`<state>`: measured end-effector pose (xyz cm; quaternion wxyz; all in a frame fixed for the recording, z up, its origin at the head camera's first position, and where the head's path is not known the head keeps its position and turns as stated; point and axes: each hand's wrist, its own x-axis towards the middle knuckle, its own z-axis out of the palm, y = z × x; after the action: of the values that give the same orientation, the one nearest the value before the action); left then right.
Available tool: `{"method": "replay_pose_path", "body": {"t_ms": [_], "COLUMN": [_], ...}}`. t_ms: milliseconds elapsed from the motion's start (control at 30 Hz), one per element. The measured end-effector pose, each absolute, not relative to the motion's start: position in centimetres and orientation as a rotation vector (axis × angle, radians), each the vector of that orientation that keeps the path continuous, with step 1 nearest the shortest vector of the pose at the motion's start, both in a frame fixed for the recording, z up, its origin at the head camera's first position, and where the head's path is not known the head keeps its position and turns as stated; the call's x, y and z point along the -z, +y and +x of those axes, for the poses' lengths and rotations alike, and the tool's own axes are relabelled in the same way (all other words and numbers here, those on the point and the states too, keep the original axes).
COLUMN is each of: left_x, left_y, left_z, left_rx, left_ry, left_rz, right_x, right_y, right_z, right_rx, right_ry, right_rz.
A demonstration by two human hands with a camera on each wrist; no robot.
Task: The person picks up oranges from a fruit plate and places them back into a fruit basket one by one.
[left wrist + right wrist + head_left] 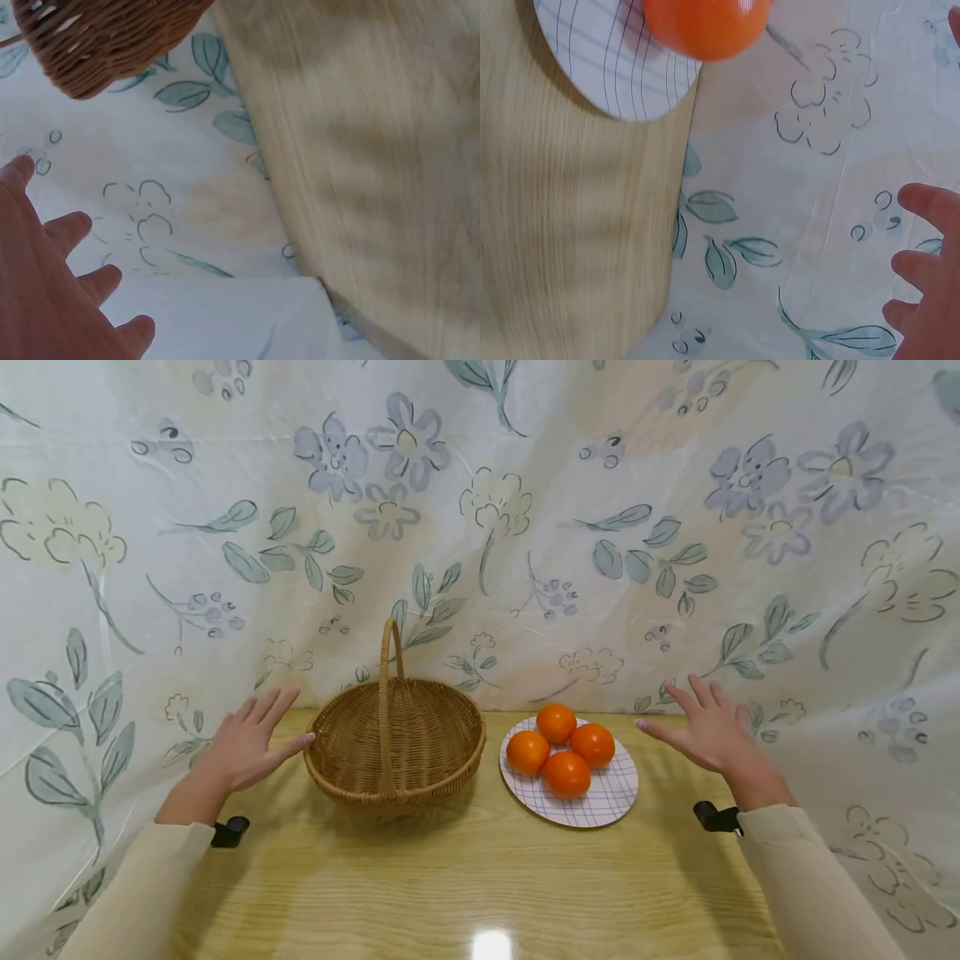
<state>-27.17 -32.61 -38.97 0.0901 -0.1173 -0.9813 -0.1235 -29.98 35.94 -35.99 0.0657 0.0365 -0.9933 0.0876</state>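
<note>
My left hand (243, 745) hovers left of a woven wicker basket (435, 781) with a tall arched handle, its fingers spread and straight. In the head view the thumb tip meets the basket's rim; whether it touches, I cannot tell. To the basket's right, a round white plate (603, 797) with a blue grid pattern carries several smooth round orange fruits (567, 775). Right of the plate, my right hand (711, 733) is held up with fingers apart, holding nothing. One fruit (709, 26) shows large in the right wrist view. No contents are visible in the basket.
Both basket and plate stand on a light wooden table (420, 893), near its back edge. Behind and at both sides hangs a white floral cloth (525, 552). Black wrist mounts (231, 832) stick out below each beige sleeve (817, 877).
</note>
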Motion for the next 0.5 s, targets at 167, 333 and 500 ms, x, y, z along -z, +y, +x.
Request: {"method": "replay_pose_path", "body": {"t_ms": [167,333,500], "left_x": [40.0,41.2,42.3], "left_y": [-32.3,-31.7,-30.5], "left_z": [-26.7,-26.3,-26.1], "left_rx": [0.478,0.644,0.824], "left_ry": [-2.852,-2.797,-2.722], "left_rz": [-0.371,-0.387,-0.407], "right_x": [37.0,38.8,41.1], "right_y": [35.2,34.0,32.6], "right_z": [-29.8,-29.4,-28.9], "right_rx": [-0.334,-0.437,-0.63], "right_ry": [-2.905,-2.785,-2.679], "right_rz": [0.182,0.258,0.3]}}
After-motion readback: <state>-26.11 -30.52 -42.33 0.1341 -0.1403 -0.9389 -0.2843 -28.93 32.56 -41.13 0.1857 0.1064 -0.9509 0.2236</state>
